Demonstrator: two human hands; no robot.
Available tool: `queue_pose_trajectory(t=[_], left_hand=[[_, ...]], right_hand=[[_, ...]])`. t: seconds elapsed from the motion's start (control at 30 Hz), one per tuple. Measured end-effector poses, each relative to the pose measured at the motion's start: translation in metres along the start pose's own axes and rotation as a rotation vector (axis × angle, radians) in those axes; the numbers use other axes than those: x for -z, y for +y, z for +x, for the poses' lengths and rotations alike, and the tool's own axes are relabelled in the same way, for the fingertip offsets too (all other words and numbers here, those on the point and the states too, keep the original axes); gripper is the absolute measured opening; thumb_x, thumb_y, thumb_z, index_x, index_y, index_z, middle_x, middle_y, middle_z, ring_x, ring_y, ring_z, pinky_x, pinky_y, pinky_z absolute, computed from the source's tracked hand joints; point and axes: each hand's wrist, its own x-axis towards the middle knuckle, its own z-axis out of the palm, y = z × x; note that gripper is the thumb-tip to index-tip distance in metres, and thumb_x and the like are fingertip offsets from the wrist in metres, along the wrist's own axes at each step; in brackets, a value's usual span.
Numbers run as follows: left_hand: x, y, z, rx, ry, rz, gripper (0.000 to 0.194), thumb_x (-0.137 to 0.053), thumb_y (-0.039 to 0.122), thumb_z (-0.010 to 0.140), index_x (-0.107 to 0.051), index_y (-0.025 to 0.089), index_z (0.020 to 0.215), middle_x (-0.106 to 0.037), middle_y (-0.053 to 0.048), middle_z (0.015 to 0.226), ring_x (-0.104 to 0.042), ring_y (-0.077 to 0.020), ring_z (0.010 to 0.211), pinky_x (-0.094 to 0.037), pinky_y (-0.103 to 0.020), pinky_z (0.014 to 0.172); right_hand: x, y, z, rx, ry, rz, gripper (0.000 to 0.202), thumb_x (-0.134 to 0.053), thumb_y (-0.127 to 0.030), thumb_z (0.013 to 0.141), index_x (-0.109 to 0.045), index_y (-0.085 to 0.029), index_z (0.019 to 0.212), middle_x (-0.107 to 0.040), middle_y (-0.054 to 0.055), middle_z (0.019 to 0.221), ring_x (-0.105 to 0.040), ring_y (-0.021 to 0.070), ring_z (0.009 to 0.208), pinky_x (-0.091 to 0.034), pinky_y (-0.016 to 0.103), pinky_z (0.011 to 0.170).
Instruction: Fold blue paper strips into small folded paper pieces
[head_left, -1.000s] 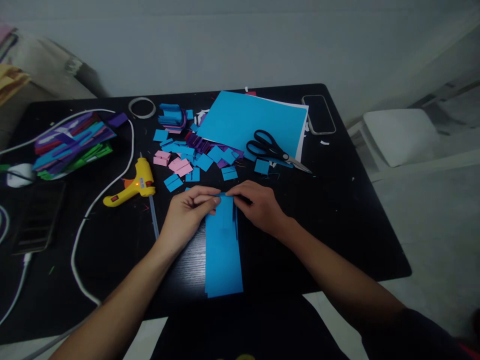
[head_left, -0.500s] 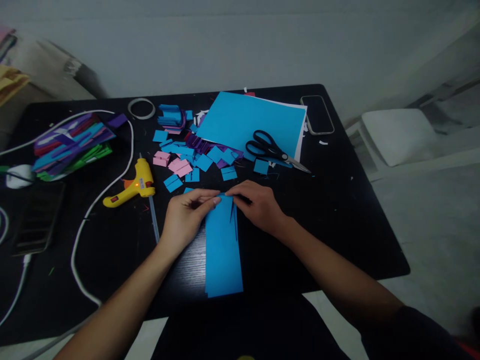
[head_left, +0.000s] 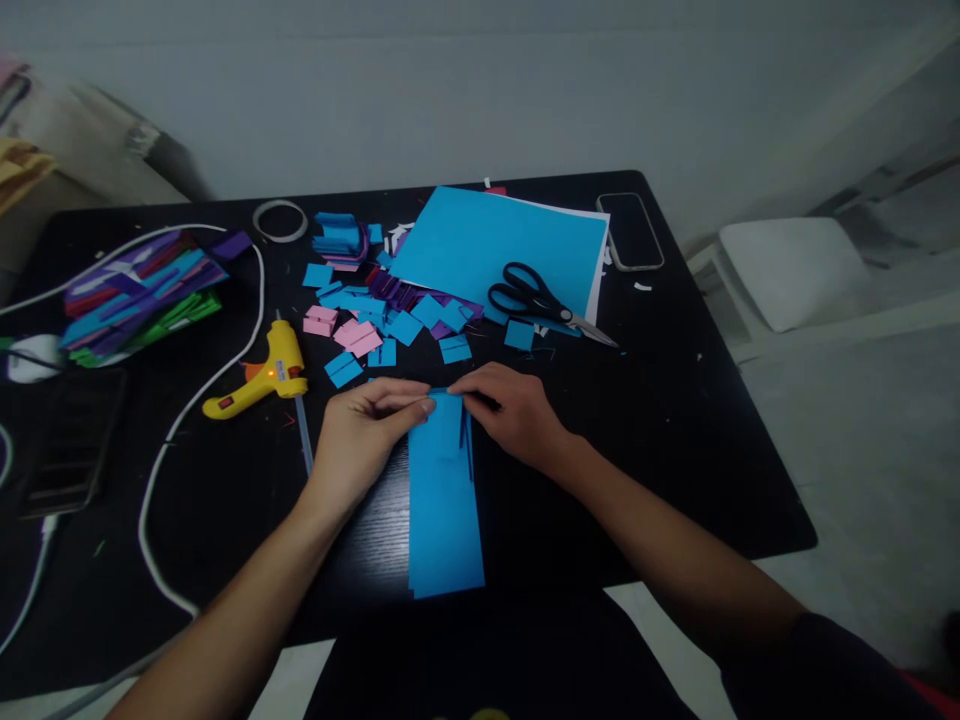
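Observation:
A long blue paper strip (head_left: 447,520) lies lengthwise on the black table in front of me, with another layer peeking out under its lower left edge. At its far end, my left hand (head_left: 371,425) pinches the left corner between thumb and fingers. My right hand (head_left: 514,410) grips the right corner of that same end with its fingertips. Between them the paper's far edge looks folded over, and a narrower blue flap hangs over the strip. Thin dark slits or gaps show along its right side near my right fingers.
Beyond my hands lie several small blue and pink folded paper pieces (head_left: 358,337), a blue sheet (head_left: 502,235) and black-handled scissors (head_left: 551,305). On the left are a yellow glue gun (head_left: 279,365), a white cable (head_left: 154,480), a tape roll (head_left: 280,221) and a bundle of coloured paper (head_left: 142,285). A phone (head_left: 634,232) rests far right.
My left hand has slid slightly left along the strip's far edge. A narrower blue flap now shows more clearly between the hands. The camera view has shifted a little.

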Motion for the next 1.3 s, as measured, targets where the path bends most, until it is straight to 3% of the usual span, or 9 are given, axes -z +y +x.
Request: queue_pose_trajectory(t=[0.33,0.57,0.7,0.83,1.13,1.3], left_hand=[[-0.002,-0.002,-0.001,-0.055,0.043,0.008,0.023,-0.091,0.031,0.07,-0.079,0.019,0.087,-0.078,-0.003,0.079,-0.074,-0.0178,0.078,-0.06,-0.028,0.074],[0.002,0.003,0.003,-0.05,-0.025,0.068,0.034,-0.087,0.038,0.075,-0.081,0.019,0.102,-0.08,-0.004,0.08,-0.075,-0.0204,0.078,-0.061,-0.03,0.072],[0.002,0.001,0.004,-0.078,-0.048,0.098,0.032,-0.086,0.04,0.076,-0.083,0.018,0.1,-0.078,-0.004,0.074,-0.073,-0.0189,0.072,-0.059,-0.029,0.069],[0.0,-0.002,0.004,-0.095,-0.035,0.114,0.029,-0.085,0.04,0.078,-0.083,0.02,0.099,-0.08,-0.005,0.082,-0.074,-0.0195,0.075,-0.059,-0.028,0.069],[0.001,-0.009,0.002,-0.4,-0.029,0.433,0.019,-0.067,0.036,0.096,-0.079,0.023,0.104,-0.08,-0.003,0.101,-0.073,-0.0203,0.095,-0.054,-0.031,0.087],[0.003,-0.009,0.003,-0.442,-0.041,0.464,0.017,-0.067,0.034,0.098,-0.078,0.023,0.105,-0.08,-0.003,0.103,-0.073,-0.0204,0.098,-0.054,-0.031,0.09]], right_hand=[[-0.001,0.001,0.0,-0.01,-0.004,-0.002,0.021,-0.065,-0.008,0.095,-0.077,-0.023,0.103,-0.08,0.005,0.103,-0.074,0.0198,0.099,-0.06,0.035,0.089],[0.0,0.0,0.0,-0.007,-0.005,0.001,0.022,-0.063,-0.007,0.095,-0.077,-0.022,0.104,-0.08,0.005,0.103,-0.074,0.0198,0.099,-0.059,0.035,0.09],[-0.001,0.001,0.0,-0.009,-0.002,0.011,0.024,-0.063,-0.007,0.095,-0.078,-0.022,0.104,-0.08,0.006,0.104,-0.074,0.02,0.099,-0.06,0.036,0.09],[-0.001,0.001,0.0,-0.008,-0.003,0.007,0.023,-0.063,-0.006,0.095,-0.078,-0.022,0.103,-0.08,0.005,0.104,-0.074,0.0199,0.099,-0.06,0.036,0.09],[0.0,0.0,0.001,-0.015,-0.017,-0.01,0.021,-0.064,-0.009,0.096,-0.076,-0.023,0.104,-0.08,0.005,0.104,-0.073,0.0197,0.099,-0.059,0.036,0.09],[-0.001,0.001,0.001,-0.014,-0.016,-0.008,0.02,-0.064,-0.009,0.096,-0.077,-0.023,0.104,-0.08,0.005,0.104,-0.073,0.0198,0.099,-0.058,0.035,0.091]])
